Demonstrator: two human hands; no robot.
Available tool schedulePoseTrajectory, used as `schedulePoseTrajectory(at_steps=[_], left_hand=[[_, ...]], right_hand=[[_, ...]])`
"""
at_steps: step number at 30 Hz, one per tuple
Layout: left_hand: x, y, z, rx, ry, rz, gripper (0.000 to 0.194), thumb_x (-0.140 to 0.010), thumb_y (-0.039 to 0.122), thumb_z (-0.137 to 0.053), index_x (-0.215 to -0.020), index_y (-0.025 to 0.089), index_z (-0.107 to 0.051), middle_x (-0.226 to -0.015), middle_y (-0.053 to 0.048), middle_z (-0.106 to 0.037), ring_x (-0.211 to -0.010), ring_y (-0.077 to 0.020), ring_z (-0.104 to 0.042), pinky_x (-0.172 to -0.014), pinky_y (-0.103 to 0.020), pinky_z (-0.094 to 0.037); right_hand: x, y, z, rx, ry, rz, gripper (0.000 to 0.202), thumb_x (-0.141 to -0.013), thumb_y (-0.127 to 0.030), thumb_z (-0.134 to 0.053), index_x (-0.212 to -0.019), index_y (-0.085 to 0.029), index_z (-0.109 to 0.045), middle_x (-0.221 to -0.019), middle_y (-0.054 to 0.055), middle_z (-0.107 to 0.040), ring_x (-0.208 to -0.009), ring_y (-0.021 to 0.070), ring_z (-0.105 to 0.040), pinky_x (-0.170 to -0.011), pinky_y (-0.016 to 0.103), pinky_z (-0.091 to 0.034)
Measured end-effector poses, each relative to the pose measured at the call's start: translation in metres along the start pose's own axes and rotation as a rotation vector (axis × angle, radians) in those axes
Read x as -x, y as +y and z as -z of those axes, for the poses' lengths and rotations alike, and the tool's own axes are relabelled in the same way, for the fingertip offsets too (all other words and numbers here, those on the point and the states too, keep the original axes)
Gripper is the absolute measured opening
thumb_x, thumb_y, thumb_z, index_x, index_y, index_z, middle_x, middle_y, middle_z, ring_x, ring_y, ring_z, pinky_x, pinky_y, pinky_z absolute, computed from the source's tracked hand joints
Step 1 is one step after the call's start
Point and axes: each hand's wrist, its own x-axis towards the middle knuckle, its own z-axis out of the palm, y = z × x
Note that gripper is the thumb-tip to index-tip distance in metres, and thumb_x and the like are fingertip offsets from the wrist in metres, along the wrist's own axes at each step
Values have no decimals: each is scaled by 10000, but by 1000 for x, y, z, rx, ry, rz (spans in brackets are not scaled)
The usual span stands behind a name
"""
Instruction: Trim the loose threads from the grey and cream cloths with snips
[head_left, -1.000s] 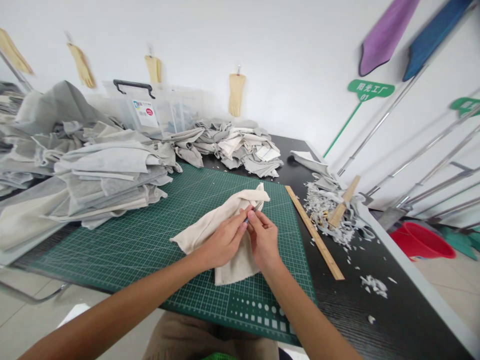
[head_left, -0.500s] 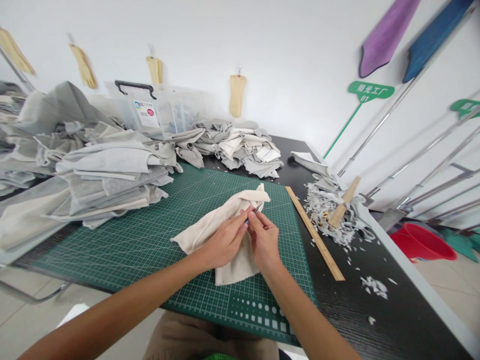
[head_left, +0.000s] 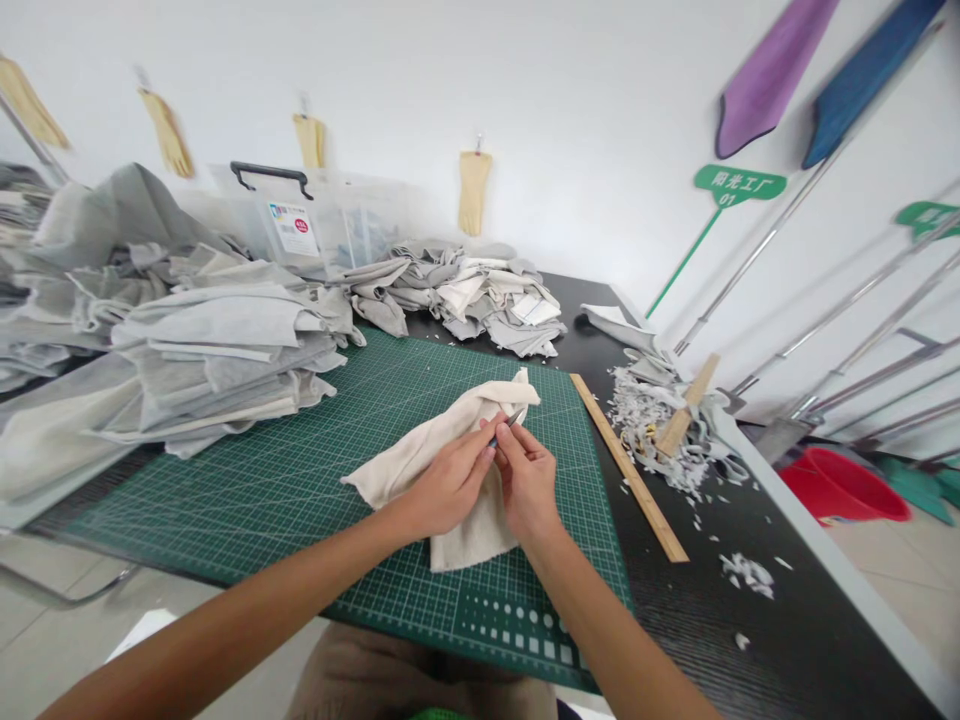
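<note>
My left hand (head_left: 450, 488) is closed, its thumb and index finger pinched around the back end of a small pointed metal tool (head_left: 514, 417). From the other side, my right hand (head_left: 529, 478) closes its fingertips at the middle of the same tool, whose tip points up and away to the right. Its exact kind is too small to make out. Beneath both hands lies a folded cream cloth (head_left: 420, 440), bunched up and partly hidden by them. A green cutting mat (head_left: 300, 500) is under the cloth.
Stacks of grey and white fabric (head_left: 217, 340) cover the left, with another fabric heap (head_left: 487, 290) behind the mat. A wooden ruler (head_left: 630, 470) lies along the mat's right edge. Beyond it are fabric scraps (head_left: 660, 430) with a wooden piece (head_left: 688, 405). A clear bin (head_left: 292, 225) stands behind.
</note>
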Motion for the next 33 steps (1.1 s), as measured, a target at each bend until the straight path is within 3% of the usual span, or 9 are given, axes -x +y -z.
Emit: schedulePoseTrajectory(at_steps=[15, 27, 33], left_hand=[[0, 3, 3, -19, 10, -1, 461, -1001, 262, -300, -1454, 179, -304, -1493, -70, -349, -1371, -171, -320, -1164, -380, -245], [18, 19, 14, -58, 105, -5, 442, -993, 245, -310, -1427, 177, -362, -1414, -90, -470, -1301, -198, -431, -1108, -389, -336], [5, 23, 18, -91, 158, 13, 420, -991, 256, -314, -1377, 145, -433, -1335, -120, -544, -1224, -215, -508, -1078, -409, -363]], right_hand=[[2, -1, -4, -25, 1, -5, 276, -682, -257, -784, -932, -158, -725, -893, 63, -760, -838, 196, -702, -809, 316, -555], [21, -2, -30, -40, 51, -48, 246, -660, -251, -793, -880, -153, -744, -894, 50, -755, -850, 174, -685, -800, 263, -538], [14, -7, -40, -81, 60, -42, 250, -654, -283, -794, -865, -159, -744, -898, 50, -752, -827, 159, -681, -783, 251, -538]])
